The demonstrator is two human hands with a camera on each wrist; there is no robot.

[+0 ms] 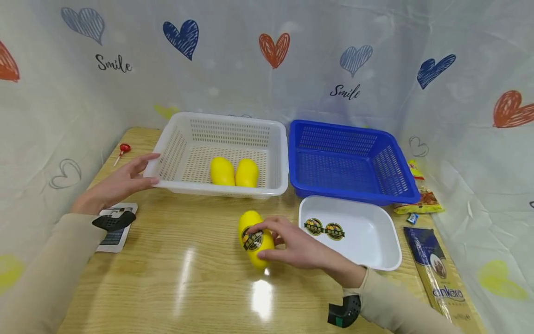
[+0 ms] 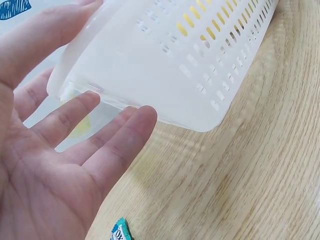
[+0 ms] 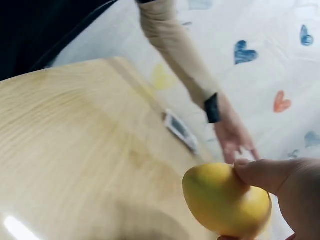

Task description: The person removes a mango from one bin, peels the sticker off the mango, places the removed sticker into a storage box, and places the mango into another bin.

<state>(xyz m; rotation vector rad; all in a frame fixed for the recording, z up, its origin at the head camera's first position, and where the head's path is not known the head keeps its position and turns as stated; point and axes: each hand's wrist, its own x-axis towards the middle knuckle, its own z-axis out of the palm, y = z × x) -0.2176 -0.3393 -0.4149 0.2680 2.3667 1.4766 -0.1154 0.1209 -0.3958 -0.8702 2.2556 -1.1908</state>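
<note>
In the head view my right hand holds a yellow mango over the wooden table, fingers on a dark round label at its upper side. The right wrist view shows my thumb against the mango. My left hand touches the left end of a white plastic basket. In the left wrist view its fingers are fairly straight and spread beside the basket wall. Two more mangoes lie side by side inside that basket.
A blue basket stands right of the white one. Before it, a white tray carries two round labels. Snack packets and an ankara packet line the right edge. At left lie a lollipop and a flat packet.
</note>
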